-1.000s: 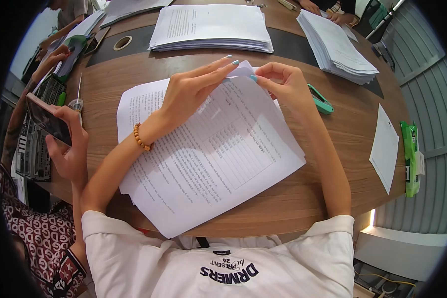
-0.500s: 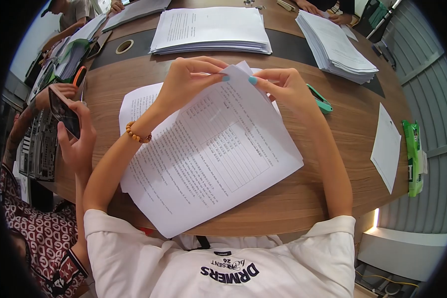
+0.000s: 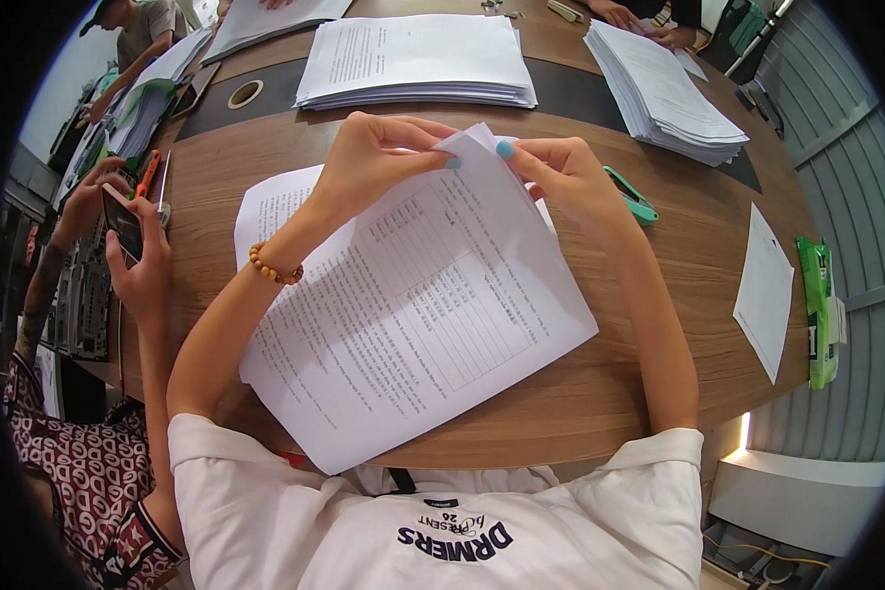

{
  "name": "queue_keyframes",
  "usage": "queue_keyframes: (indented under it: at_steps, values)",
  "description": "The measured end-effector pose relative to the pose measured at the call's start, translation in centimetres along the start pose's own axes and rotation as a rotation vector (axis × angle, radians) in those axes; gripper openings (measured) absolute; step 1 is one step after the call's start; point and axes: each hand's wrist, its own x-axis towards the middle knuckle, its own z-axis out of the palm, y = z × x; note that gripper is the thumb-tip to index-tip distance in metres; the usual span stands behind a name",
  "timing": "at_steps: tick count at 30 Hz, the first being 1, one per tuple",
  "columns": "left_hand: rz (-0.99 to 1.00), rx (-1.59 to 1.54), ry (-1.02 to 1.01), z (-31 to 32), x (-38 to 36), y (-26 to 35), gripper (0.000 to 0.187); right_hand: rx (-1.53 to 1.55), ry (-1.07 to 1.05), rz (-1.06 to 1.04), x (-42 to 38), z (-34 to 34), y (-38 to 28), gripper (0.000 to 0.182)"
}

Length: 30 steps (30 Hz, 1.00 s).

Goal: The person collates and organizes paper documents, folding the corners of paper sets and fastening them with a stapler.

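Printed sheets (image 3: 403,315) lie tilted on the wooden table in front of me, with a form of ruled lines showing on top. My left hand (image 3: 388,157), with a beaded bracelet on the wrist, pinches the top corner of the sheets between thumb and fingers. Just right of it, my right hand (image 3: 556,169) pinches the same raised corner from the other side. Its lower fingertips are partly hidden behind the paper. A green tool (image 3: 634,199), perhaps a stapler or cutter, rests by my right wrist.
Tall paper stacks (image 3: 418,59) (image 3: 664,93) stand across the table, near a tape roll (image 3: 246,93). At left a person holds a phone (image 3: 122,222). A loose sheet (image 3: 765,295) and a green packet (image 3: 818,310) are at right. Other people's hands show at the far edge.
My fingertips have shifted slightly on the paper corner. The person at left has brought the second hand up to the phone, and the phone is slightly lower.
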Motion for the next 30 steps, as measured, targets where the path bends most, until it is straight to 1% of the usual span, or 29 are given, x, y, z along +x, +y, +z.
queue_keyframes:
  at_steps: [6,8,9,11,12,14,16,18,20,21,23,24,26,27,29,30]
  values:
    - [0.027,-0.040,0.010,0.5,-0.2,0.0,0.015,-0.043,-0.026,-0.010,0.0,-0.1,0.1,0.030]
    - [0.114,-0.014,0.041,0.7,-0.3,-0.3,0.015,-0.005,-0.012,0.001,0.0,0.0,0.2,0.029]
    - [0.113,-0.011,0.045,0.7,-0.4,-0.1,0.015,-0.005,-0.016,-0.003,0.0,0.1,0.1,0.029]
    - [0.279,0.221,0.128,0.9,-0.7,0.4,0.014,-0.042,0.002,0.027,0.0,0.1,0.1,0.029]
    - [0.273,0.234,0.140,1.1,-0.7,0.4,0.014,-0.038,-0.014,0.017,-0.2,0.2,-0.1,0.029]
    - [0.547,0.356,0.226,1.3,-0.7,0.2,0.014,0.055,0.032,0.005,-0.5,0.8,-0.6,0.028]
    - [0.580,0.374,0.252,1.4,-0.8,0.4,0.013,0.083,0.005,0.028,-0.6,0.5,-0.6,0.028]
    - [0.574,0.331,0.212,1.4,-0.9,0.7,0.016,0.116,0.032,0.046,-0.5,0.5,-0.7,0.028]
    - [0.460,0.167,0.151,1.5,-1.2,1.0,0.014,0.110,0.018,0.057,-0.5,0.6,-0.7,0.028]
    - [0.456,0.190,0.179,1.6,-1.2,1.2,0.014,0.107,-0.014,0.040,-0.5,0.6,-0.7,0.028]
    - [0.315,-0.077,0.181,1.9,-1.5,1.6,0.019,0.055,0.017,0.055,-0.7,0.8,-0.9,0.027]
    - [0.317,-0.063,0.205,1.9,-1.4,1.5,0.019,0.050,-0.007,0.041,-0.8,0.8,-1.0,0.027]
    - [0.289,-0.074,0.221,1.9,-1.4,0.9,0.027,-0.015,0.003,0.029,-0.9,1.0,-1.2,0.027]
    - [0.293,-0.059,0.243,1.8,-1.1,0.4,0.027,-0.018,-0.017,0.012,-0.8,0.8,-1.2,0.027]
    - [0.417,0.006,0.170,1.7,-1.1,-0.3,0.032,-0.193,0.004,-0.003,-1.0,0.8,-1.1,0.027]
    - [0.413,0.015,0.184,1.8,-1.1,-0.3,0.032,-0.193,-0.010,-0.010,-1.1,0.9,-1.2,0.027]
